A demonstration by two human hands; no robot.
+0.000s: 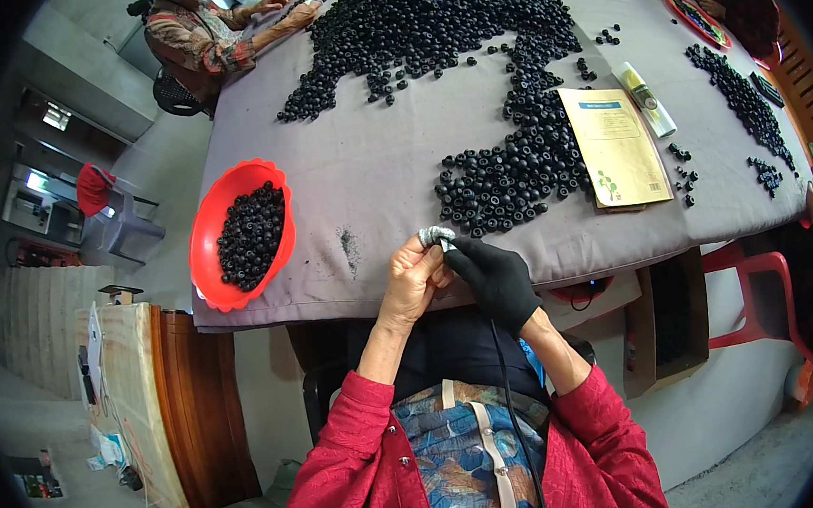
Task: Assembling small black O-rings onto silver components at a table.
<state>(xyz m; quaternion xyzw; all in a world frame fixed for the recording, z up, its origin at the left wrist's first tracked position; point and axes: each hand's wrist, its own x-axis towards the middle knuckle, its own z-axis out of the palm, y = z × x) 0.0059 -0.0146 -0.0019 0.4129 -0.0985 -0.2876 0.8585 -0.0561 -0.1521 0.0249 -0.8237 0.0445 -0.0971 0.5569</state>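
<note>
You sit at the near edge of the counter [372,175], which is spread with a grey cloth; both hands meet just over its edge. Left hand [411,282]: bare, fingers curled in, thumb toward the fingertips, a grey knitted finger sleeve [435,235] on one finger. Right hand [494,276]: black glove, fingers bent and brought up against the left fingertips. A small pale sliver [448,245] shows between the two; can't tell which of your hands has hold of it, how tightly either is closed, or whether a black piece is pinched there too.

Black ring-shaped pieces, holed through the middle: nearest cluster [506,184] lies just beyond your right hand and runs up into the large heap [435,13] at the far side. Strays lie around both.

Red bowl [205,233], scalloped rim, on the counter to your left, well apart from your hands; a batch of the same pieces [254,233] lies inside. Between bowl and hands, a dark speckled patch [349,249] on the cloth.

Yellow packet [618,147] flat to the right of the cluster, touching pieces at its left edge; clear-and-white bottle [644,99] lies slantwise just beside it. Farther right, another strip of pieces [743,103].

Far left, a co-worker in a patterned shirt [189,40], hands over the counter. Far right, another person beside a red tray [698,21]. Below the counter at your right: cardboard box [670,329], red chair [761,274].
</note>
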